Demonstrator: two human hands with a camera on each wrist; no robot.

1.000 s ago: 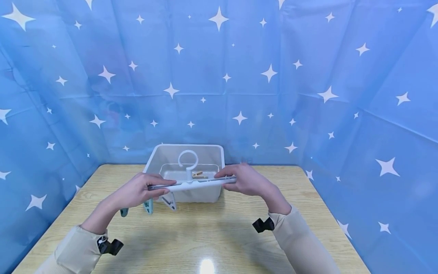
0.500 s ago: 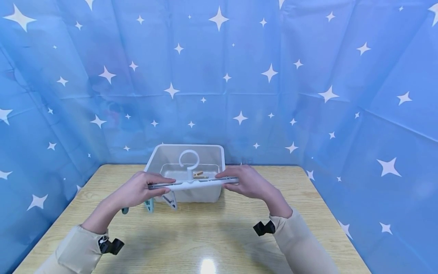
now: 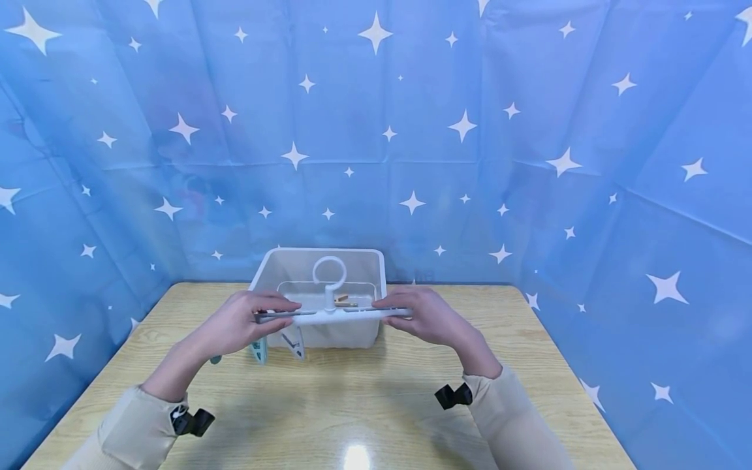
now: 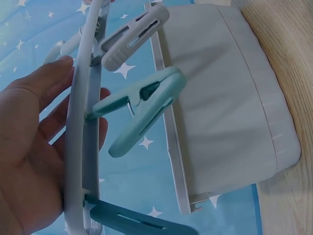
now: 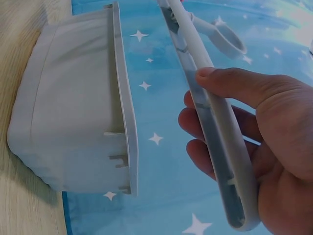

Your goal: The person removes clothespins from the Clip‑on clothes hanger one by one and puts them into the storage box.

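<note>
A white plastic clip hanger (image 3: pixel 329 318) with a round hook (image 3: pixel 330 273) on top is held level between both hands, in front of the bin. My left hand (image 3: pixel 235 324) grips its left half, thumb on one side and fingers on the other in the left wrist view. From that half hang a grey clip (image 4: pixel 136 38), a light teal clip (image 4: pixel 149 105) and a dark teal clip (image 4: pixel 139 220). My right hand (image 3: pixel 431 318) pinches the right half, where the underside track (image 5: pixel 201 105) shows without clips in the right wrist view.
A light grey bin (image 3: pixel 341 334) stands behind the hanger on the wooden table (image 3: pixel 352 405). Inside it lie small gold-brown pieces (image 3: pixel 343 300), partly covered by the hanger. A blue star-patterned curtain (image 3: pixel 376 143) surrounds the table at the back and sides.
The hanger has shifted slightly to the right, and its right end has come down a little, so it sits more level. Both hands keep their hold on it.
</note>
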